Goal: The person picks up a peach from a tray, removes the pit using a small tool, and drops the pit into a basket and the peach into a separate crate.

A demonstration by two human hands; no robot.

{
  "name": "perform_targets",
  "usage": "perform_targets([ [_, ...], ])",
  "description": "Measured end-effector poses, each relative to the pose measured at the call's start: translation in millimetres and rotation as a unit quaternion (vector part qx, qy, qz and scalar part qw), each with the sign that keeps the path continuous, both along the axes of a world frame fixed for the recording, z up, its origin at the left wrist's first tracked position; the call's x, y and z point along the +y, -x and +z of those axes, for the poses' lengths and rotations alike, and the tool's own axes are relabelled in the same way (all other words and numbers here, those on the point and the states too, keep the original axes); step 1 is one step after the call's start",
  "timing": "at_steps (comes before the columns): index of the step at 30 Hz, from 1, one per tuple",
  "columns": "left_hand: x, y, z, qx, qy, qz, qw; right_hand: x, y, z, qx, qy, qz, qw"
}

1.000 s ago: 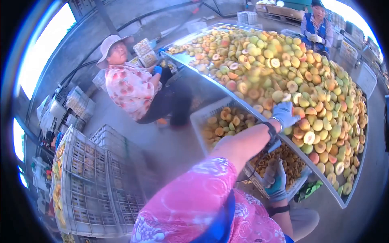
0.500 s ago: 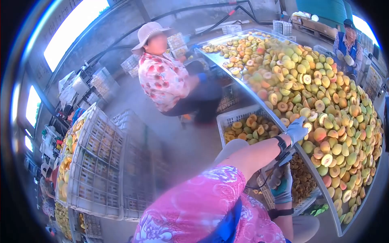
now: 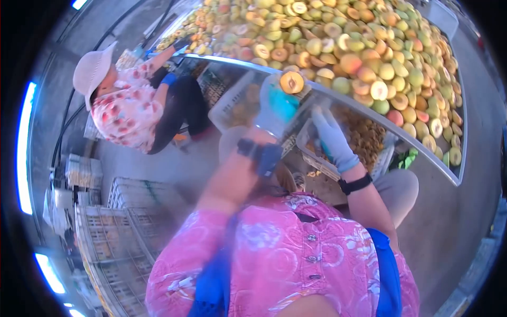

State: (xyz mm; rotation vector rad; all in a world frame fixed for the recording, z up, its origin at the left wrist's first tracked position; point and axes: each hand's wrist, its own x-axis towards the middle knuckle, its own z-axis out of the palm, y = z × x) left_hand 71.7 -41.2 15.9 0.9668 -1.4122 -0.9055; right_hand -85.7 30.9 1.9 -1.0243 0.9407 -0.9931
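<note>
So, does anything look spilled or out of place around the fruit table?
Nothing stands out. The peaches sit heaped inside the table rim, none seen on the floor. The left hand holds a peach half at the edge; the right hand is by the crate below. Only a green scrap lies underneath, too blurred to identify.

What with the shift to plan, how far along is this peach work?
Done: the white slatted plastic crate under the shiny metal table holds some fruit, blurred. In hand: the left gloved hand grips a halved orange peach; the right gloved hand hovers over a second crate of brownish bits. Left: the table is heaped with yellow-green peaches.
</note>
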Motion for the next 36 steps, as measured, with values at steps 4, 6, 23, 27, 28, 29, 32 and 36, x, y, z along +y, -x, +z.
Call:
perform_targets([
  [4,18.5,20.5,9.4,0.413,-0.186,-0.070,0.889,1.1,6.4,-7.7,0.037,0.056,-0.024,0.997],
  [6,27.5,23.6,14.1,0.419,-0.236,-0.161,0.862,-3.3,10.8,-23.4,0.124,0.306,-0.043,0.943],
  [23,35.9,44.0,-10.8,0.376,-0.223,-0.104,0.893,14.3,13.0,6.4,0.000,0.098,-0.004,0.995],
  [27,39.8,47.6,-6.6,0.306,-0.162,-0.077,0.935,10.5,3.0,-12.0,-0.017,0.137,-0.023,0.990],
  [28,40.0,48.0,-4.7,0.269,-0.138,-0.072,0.951,11.1,5.4,-15.1,-0.017,0.138,-0.023,0.990],
  [29,41.7,49.3,-0.1,0.269,-0.137,-0.072,0.951,16.3,10.0,-5.4,-0.031,0.085,0.016,0.996],
  [32,45.8,52.4,14.3,0.269,-0.179,-0.066,0.944,20.8,20.8,6.5,-0.053,-0.016,0.089,0.994],
  [36,47.8,51.2,16.8,0.270,-0.218,-0.056,0.936,25.5,20.1,4.8,-0.061,0.005,0.101,0.993],
])
